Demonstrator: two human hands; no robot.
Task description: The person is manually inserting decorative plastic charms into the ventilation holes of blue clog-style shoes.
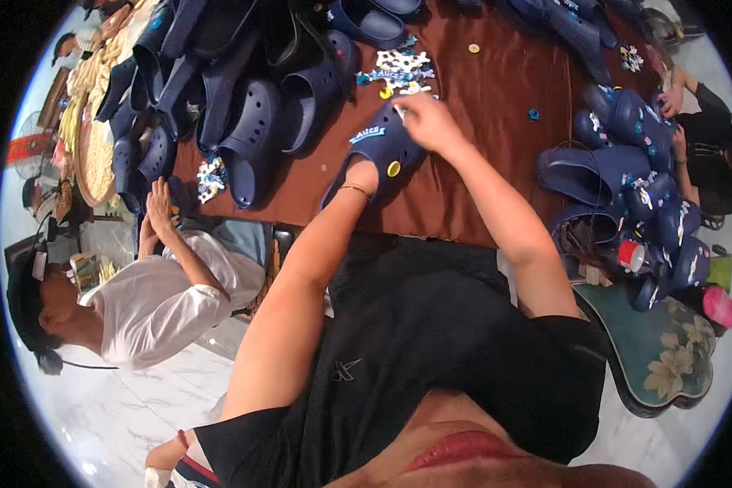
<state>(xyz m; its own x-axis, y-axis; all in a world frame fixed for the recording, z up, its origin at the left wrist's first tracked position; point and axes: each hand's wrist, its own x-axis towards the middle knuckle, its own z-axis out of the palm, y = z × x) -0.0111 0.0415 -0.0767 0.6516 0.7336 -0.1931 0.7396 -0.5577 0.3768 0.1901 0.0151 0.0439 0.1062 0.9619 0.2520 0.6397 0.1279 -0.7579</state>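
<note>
A navy-blue foam clog (386, 148) lies on the brown cloth in front of me, toe pointing away. My left hand (363, 175) is pushed into its foot opening; the fingers are hidden inside. At the toe, my right hand (431, 122) is closed in a pinch, with a small white piece (398, 109) at the fingertips that is too small to name. A blue-and-white name charm (368, 134) sits on the clog's upper, and a yellow round charm (394, 168) is on its side. Just beyond the toe lies a heap of white and blue charms (400, 69).
Many navy clogs (252, 134) are piled at the left, with a charm cluster (211, 179) beside them. Decorated clogs (651, 191) crowd the right edge near a red-and-white spool (630, 255). People sit on both sides. A green stool (651, 350) stands at lower right.
</note>
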